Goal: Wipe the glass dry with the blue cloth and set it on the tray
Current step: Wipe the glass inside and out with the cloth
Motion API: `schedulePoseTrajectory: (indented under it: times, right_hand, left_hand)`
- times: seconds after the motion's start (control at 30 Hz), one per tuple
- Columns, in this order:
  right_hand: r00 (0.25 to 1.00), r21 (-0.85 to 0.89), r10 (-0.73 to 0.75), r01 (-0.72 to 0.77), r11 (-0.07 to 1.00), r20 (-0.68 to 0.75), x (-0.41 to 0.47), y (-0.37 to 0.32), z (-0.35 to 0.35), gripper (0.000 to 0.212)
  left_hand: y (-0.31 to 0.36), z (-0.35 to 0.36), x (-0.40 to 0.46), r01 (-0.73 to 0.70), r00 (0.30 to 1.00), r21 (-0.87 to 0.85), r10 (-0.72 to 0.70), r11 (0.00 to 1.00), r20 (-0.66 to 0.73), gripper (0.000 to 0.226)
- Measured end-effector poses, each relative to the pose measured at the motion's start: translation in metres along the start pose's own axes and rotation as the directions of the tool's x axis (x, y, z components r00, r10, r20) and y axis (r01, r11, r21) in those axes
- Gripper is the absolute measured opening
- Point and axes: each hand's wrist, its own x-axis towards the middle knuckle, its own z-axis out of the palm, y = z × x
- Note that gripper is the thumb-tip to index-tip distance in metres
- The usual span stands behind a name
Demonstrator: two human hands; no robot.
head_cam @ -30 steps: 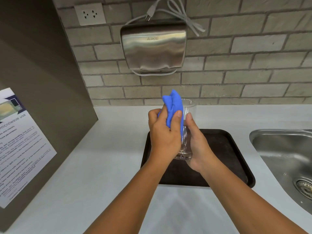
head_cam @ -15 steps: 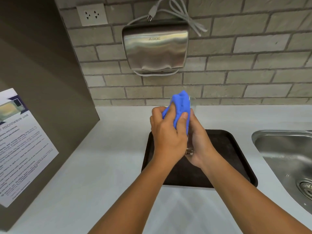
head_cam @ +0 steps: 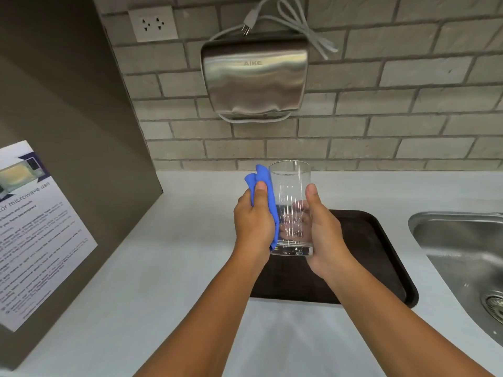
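Observation:
A tall clear glass [head_cam: 290, 186] is held upright above the dark tray [head_cam: 375, 257]. My right hand [head_cam: 324, 229] grips its right side and lower part, thumb up along the wall. My left hand [head_cam: 254, 221] holds a bunched blue cloth [head_cam: 265, 180] pressed against the glass's left side; the cloth runs down to near the glass's base. The glass's thick bottom hangs clear above the tray's left part. The tray lies flat on the white counter.
A steel sink [head_cam: 462, 257] is set into the counter at the right. A grey cabinet side with a printed microwave notice [head_cam: 32, 227] stands at the left. On the brick wall hang a steel hand dryer [head_cam: 254, 77] and a wall socket [head_cam: 153, 24].
The cloth covered the glass's front and rim before; now my left hand has slid it to the glass's left side, so most of the glass shows. Both hands stay above the tray.

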Motion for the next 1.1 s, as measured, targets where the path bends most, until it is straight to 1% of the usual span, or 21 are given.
schedulePoseTrajectory:
  times: [0.1, 0.17, 0.27, 0.33, 0.4, 0.47, 0.53, 0.57, 0.63, 0.67, 0.7, 0.77, 0.8, 0.83, 0.87, 0.9, 0.93, 0.97, 1.0, 1.03, 1.1]
  right_hand:
    - [0.999, -0.093, 0.023, -0.019, 0.995, 0.040, -0.005, -0.002, 0.003, 0.078]
    - [0.996, -0.141, 0.023, -0.011, 0.990, 0.085, -0.006, -0.004, 0.005, 0.068]
    - [0.993, -0.175, -0.013, 0.034, 0.984, 0.118, -0.013, -0.006, 0.009, 0.085]
    - [0.990, -0.178, -0.018, 0.043, 0.983, 0.139, -0.016, -0.007, 0.011, 0.099]
    - [0.986, -0.130, -0.018, 0.040, 0.991, 0.168, -0.018, -0.007, 0.011, 0.094]
    - [0.979, -0.056, -0.007, 0.019, 0.998, 0.202, -0.017, -0.007, 0.011, 0.082]
    - [0.975, 0.015, 0.020, -0.024, 1.000, 0.223, -0.016, -0.006, 0.010, 0.078]
    - [0.972, 0.056, 0.042, -0.056, 0.997, 0.231, -0.015, -0.004, 0.009, 0.075]
    - [0.964, 0.125, 0.076, -0.111, 0.986, 0.255, -0.015, -0.004, 0.007, 0.069]
    - [0.960, 0.146, 0.090, -0.132, 0.981, 0.265, -0.015, -0.003, 0.006, 0.070]
    - [0.958, 0.161, 0.094, -0.141, 0.977, 0.271, -0.015, -0.002, 0.005, 0.076]
    - [0.955, 0.178, 0.093, -0.147, 0.973, 0.282, -0.014, 0.000, 0.004, 0.085]
    - [0.956, 0.186, 0.092, -0.148, 0.971, 0.279, -0.013, 0.001, 0.004, 0.083]
    - [0.957, 0.188, 0.092, -0.147, 0.971, 0.275, -0.012, 0.001, 0.004, 0.079]
    - [0.959, 0.184, 0.093, -0.145, 0.972, 0.268, -0.011, 0.000, 0.005, 0.077]
    - [0.960, 0.179, 0.089, -0.139, 0.974, 0.265, -0.010, -0.002, 0.006, 0.077]
    - [0.960, 0.178, 0.082, -0.132, 0.975, 0.267, -0.009, -0.004, 0.008, 0.077]
    - [0.958, 0.176, 0.076, -0.128, 0.976, 0.275, -0.007, -0.005, 0.009, 0.075]
    - [0.955, 0.171, 0.077, -0.130, 0.977, 0.285, -0.006, -0.007, 0.010, 0.073]
    - [0.952, 0.167, 0.082, -0.136, 0.977, 0.295, -0.004, -0.008, 0.010, 0.072]
    - [0.942, 0.176, 0.101, -0.164, 0.971, 0.320, -0.003, -0.008, 0.008, 0.075]
  left_hand:
    - [-0.004, 0.000, -0.001, -0.062, 0.997, 0.091, 0.067, 0.994, -0.050, 0.034]
    - [-0.003, 0.001, -0.003, -0.113, 0.990, 0.121, 0.121, 0.986, -0.065, 0.027]
    - [0.003, 0.004, -0.012, -0.244, 0.966, 0.199, 0.257, 0.949, -0.040, 0.020]
    - [0.001, 0.006, -0.015, -0.385, 0.916, 0.271, 0.402, 0.882, -0.009, 0.028]
    - [0.001, 0.007, -0.017, -0.522, 0.834, 0.381, 0.550, 0.763, 0.044, 0.046]
    - [0.006, 0.007, -0.016, -0.568, 0.804, 0.407, 0.589, 0.715, 0.087, 0.046]
    - [0.015, 0.006, -0.012, -0.512, 0.851, 0.362, 0.519, 0.779, 0.085, 0.031]
    - [0.019, 0.006, -0.007, -0.430, 0.899, 0.337, 0.433, 0.837, 0.072, 0.025]
    - [0.024, 0.003, 0.006, -0.151, 0.989, 0.235, 0.144, 0.960, 0.045, 0.028]
    - [0.026, 0.000, 0.011, 0.037, 0.997, 0.154, -0.047, 0.987, 0.060, 0.030]
    - [0.030, -0.003, 0.013, 0.205, 0.971, 0.082, -0.213, 0.975, 0.107, 0.030]
    - [0.032, -0.006, 0.013, 0.343, 0.923, 0.043, -0.346, 0.938, 0.169, 0.035]
    - [0.032, -0.005, 0.014, 0.318, 0.933, 0.065, -0.325, 0.946, 0.154, 0.036]
    - [0.031, -0.002, 0.013, 0.225, 0.964, 0.110, -0.237, 0.968, 0.119, 0.035]
    - [0.028, 0.001, 0.011, 0.061, 0.993, 0.184, -0.078, 0.981, 0.088, 0.033]
    - [0.025, 0.003, 0.007, -0.157, 0.986, 0.284, 0.135, 0.946, 0.095, 0.030]
    - [0.022, 0.004, 0.003, -0.370, 0.929, 0.357, 0.340, 0.858, 0.144, 0.029]
    - [0.018, 0.005, 0.000, -0.505, 0.863, 0.378, 0.467, 0.776, 0.195, 0.030]
    - [0.017, 0.006, -0.002, -0.551, 0.834, 0.376, 0.510, 0.745, 0.211, 0.030]
    - [0.016, 0.005, 0.001, -0.526, 0.850, 0.345, 0.487, 0.777, 0.199, 0.029]
    - [0.018, 0.004, 0.008, -0.328, 0.942, 0.251, 0.297, 0.911, 0.154, 0.027]
